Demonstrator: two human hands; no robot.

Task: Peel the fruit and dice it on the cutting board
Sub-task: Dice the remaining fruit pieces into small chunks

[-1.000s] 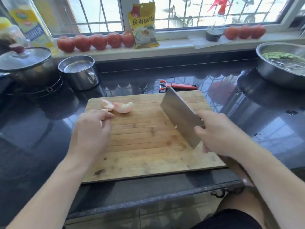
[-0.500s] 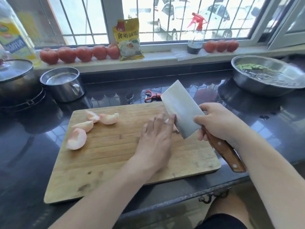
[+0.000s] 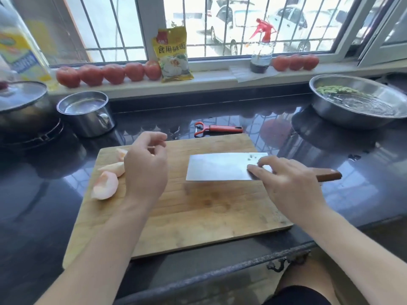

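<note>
Head view, looking down over both forearms: the left hand (image 3: 146, 167) hovers above the left half of the cutting board (image 3: 198, 212), back of the hand up, wrist bent slightly, its fingers loosely curled toward the thumb; whether anything small sits between the fingertips cannot be told. Just left of those fingers lie the peeled fruit pieces (image 3: 105, 187), pale pink wedges near the board's left edge, one large piece nearest the body and two or three smaller ones beyond it, partly hidden behind the hand. The right hand (image 3: 286, 183) reaches in from the lower right with its fingers straight and spread, the fingertips pressing flat on the heel end of the cleaver (image 3: 220, 167); they do not wrap the handle. That cleaver lies flat on the board, blade broadside up and pointing left of the fingertips, its brown wooden handle sticking out to the right past the hand, over the board's right edge. Beyond both sets of fingers, just past the board's far edge, a red peeler (image 3: 217, 128) rests on the dark counter (image 3: 330, 164). Farther back, a row of tomatoes (image 3: 108, 73) lines the window sill.
</note>
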